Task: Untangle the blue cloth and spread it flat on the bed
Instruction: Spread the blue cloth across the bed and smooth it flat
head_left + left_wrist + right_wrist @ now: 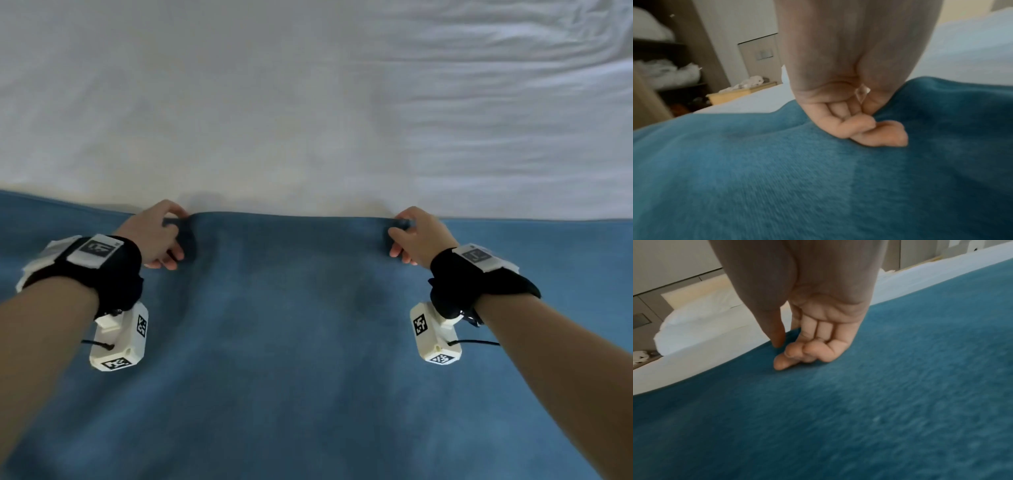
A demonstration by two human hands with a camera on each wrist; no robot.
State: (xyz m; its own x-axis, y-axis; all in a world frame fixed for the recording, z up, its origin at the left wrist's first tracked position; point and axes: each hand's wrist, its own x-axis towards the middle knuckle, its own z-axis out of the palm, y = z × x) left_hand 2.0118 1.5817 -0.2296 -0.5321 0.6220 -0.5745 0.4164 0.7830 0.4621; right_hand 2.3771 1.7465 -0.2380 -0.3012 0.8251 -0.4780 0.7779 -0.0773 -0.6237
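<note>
White bed [308, 102] carries the blue cloth [308, 342]. Left hand [154, 236] and right hand [419, 236] fingers [857, 128] curl, pinching its far edge.

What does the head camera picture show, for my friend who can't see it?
Two hands, left hand and right hand, each grip the far edge of a blue cloth spread over a white bed. Both wrists wear black straps with white cameras.

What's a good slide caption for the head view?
Both hands, left hand and right hand, pinch the far edge of the blue cloth over the white bed.
</note>
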